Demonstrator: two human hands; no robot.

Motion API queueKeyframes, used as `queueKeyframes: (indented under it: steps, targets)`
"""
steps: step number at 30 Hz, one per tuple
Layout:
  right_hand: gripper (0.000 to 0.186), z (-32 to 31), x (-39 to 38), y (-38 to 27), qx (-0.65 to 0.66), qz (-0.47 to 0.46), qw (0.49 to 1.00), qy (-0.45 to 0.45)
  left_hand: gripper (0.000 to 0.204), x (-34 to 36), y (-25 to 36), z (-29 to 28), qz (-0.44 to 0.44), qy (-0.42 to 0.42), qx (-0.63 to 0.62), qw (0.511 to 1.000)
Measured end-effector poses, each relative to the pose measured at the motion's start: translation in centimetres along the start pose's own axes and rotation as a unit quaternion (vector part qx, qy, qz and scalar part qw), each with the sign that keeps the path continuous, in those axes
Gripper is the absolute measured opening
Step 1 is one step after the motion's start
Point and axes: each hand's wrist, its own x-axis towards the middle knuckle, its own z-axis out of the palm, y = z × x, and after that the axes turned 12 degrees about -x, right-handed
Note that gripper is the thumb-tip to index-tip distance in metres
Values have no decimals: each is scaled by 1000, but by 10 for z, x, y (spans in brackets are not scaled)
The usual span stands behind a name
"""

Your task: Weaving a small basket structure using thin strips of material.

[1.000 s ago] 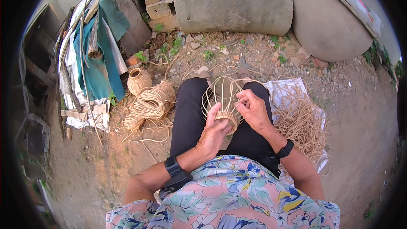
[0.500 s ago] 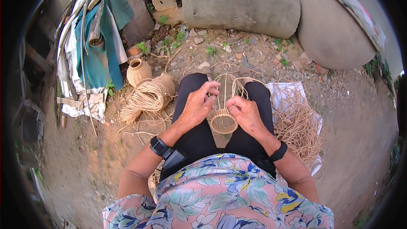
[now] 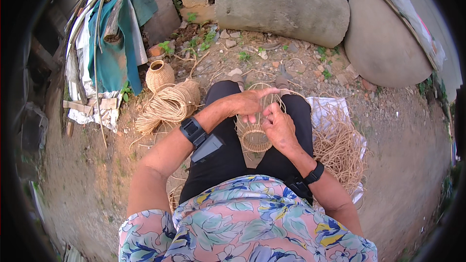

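A small round woven basket [image 3: 256, 141] of tan cord hangs between my knees, with long loose cords rising from its rim. Above it, my left hand [image 3: 247, 102] reaches across to the right, index finger stretched along the cords and the other fingers pointing down, apart. Whether a cord touches those fingers I cannot make out. My right hand [image 3: 280, 128] is closed in a pinch on a cord at the right side of the basket's rim, its knuckles facing up.
Left of my legs lie a coiled bundle of cord [image 3: 167, 107] and a finished narrow-necked woven basket [image 3: 160, 76]. A tangled heap of cord [image 3: 340, 153] rests on a white sheet to the right. Ahead lie a grey concrete cylinder [image 3: 281, 8] and a round slab [image 3: 383, 39].
My left hand has swung right across the cords, its index finger now extended. My right hand has turned slightly, still pinching near the basket's rim.
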Motion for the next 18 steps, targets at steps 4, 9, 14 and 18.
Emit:
queueKeyframes:
  steps: [4,9,14,18]
  targets:
    - [21,2,-1,2,19,5,1000,-10,75,3,-7,0,2,-16,-143,990]
    - [21,2,-2,5,83,31,996,-17,66,0,-7,16,41,72,15,996]
    - [21,-1,0,7,80,36,996,-22,53,-14,-24,32,152,160,139,965]
    - [24,-15,12,-7,-66,16,998,0,35,-33,-44,46,216,194,-73,954]
